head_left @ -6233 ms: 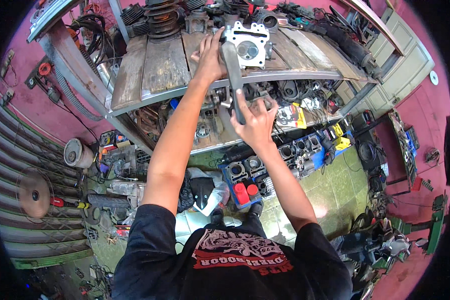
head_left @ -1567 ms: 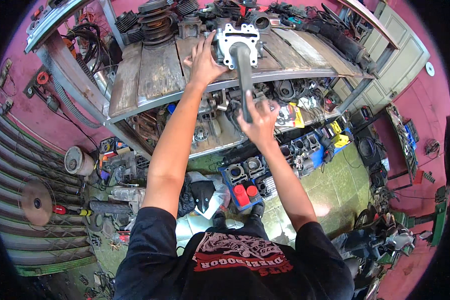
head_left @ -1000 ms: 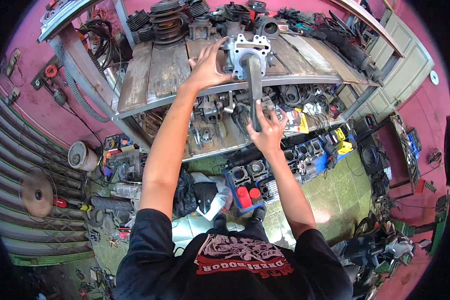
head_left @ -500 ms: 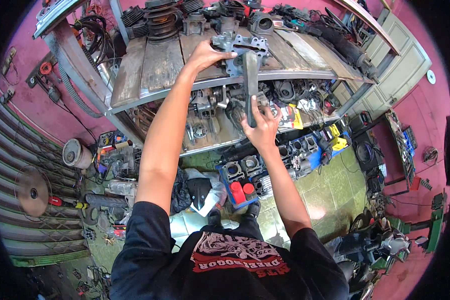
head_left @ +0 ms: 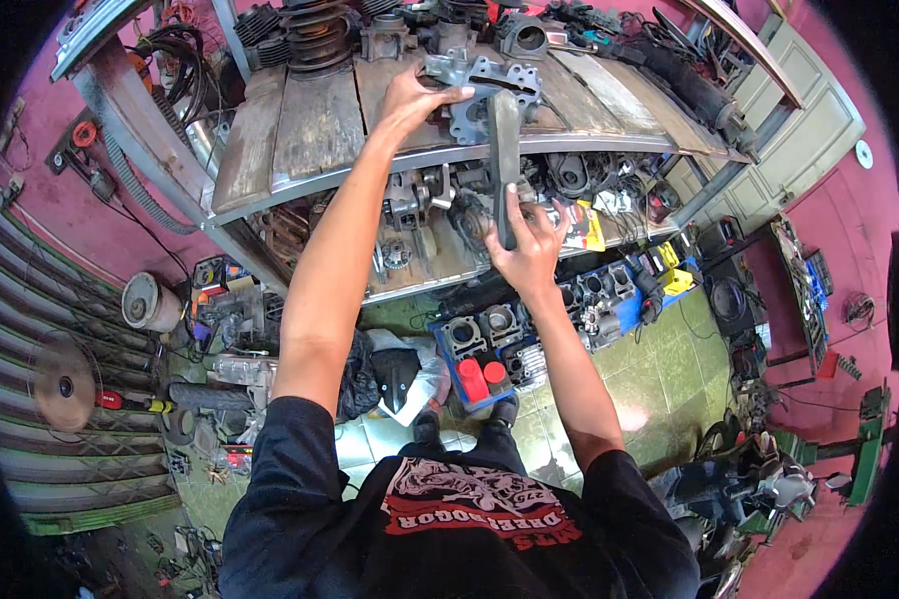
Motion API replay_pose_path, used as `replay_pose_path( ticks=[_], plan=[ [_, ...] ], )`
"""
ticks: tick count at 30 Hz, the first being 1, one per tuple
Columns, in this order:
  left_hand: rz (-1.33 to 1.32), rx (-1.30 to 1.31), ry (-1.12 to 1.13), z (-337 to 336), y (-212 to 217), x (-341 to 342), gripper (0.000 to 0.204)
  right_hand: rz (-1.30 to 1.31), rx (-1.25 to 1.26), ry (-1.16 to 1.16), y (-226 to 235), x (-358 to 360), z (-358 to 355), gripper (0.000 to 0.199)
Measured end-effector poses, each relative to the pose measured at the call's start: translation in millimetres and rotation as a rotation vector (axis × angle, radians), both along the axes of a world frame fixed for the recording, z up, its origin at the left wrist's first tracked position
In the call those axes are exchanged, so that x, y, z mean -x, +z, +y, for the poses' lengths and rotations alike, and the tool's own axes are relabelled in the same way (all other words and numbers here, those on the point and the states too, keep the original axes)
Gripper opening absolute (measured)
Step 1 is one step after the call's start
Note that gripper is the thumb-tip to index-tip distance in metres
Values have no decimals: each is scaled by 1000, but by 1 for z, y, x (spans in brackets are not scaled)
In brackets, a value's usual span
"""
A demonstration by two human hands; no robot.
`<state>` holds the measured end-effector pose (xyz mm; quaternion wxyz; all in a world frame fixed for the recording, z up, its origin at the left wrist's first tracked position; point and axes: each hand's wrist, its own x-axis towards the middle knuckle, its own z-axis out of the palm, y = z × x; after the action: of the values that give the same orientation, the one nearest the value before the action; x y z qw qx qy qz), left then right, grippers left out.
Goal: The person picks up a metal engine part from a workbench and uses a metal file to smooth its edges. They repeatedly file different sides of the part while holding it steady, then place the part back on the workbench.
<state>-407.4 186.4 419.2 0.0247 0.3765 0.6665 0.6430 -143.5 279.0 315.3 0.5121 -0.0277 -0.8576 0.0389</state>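
Observation:
A grey metal engine casting [head_left: 479, 75] with bolt holes and a dark slot rests at the front edge of the wooden shelf. My left hand [head_left: 413, 106] grips its left side, thumb laid along the top. In my right hand [head_left: 531, 248] is a long grey rectangular bar [head_left: 504, 150], probably a sharpening stone; its kind is not certain. The fingers hold the bar's lower end. Its upper end lies over the front face of the casting and covers part of it.
Behind the casting on the shelf [head_left: 310, 120] stand finned cylinders [head_left: 315, 35] and other engine parts. More parts fill the lower shelf. On the floor, a blue tray [head_left: 624, 309] holds several cylinder blocks and red bottles [head_left: 471, 379]. A motorcycle part pile [head_left: 749, 489] lies at right.
The bar's upper end has shifted slightly up and to the right over the casting, along with my right hand. The left hand keeps its hold, and the view has shifted a little.

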Motion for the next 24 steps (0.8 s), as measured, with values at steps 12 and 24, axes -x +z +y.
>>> replay_pose_path(
  ticks=[12, 24],
  plan=[
    [114, -115, 104, 16, 13, 21, 65, -51, -22, -94, 24, 31, 10, 66],
    [63, -70, 72, 21, -16, 38, 86, -28, 36, -36, 6, 30, 12, 66]
  ],
)
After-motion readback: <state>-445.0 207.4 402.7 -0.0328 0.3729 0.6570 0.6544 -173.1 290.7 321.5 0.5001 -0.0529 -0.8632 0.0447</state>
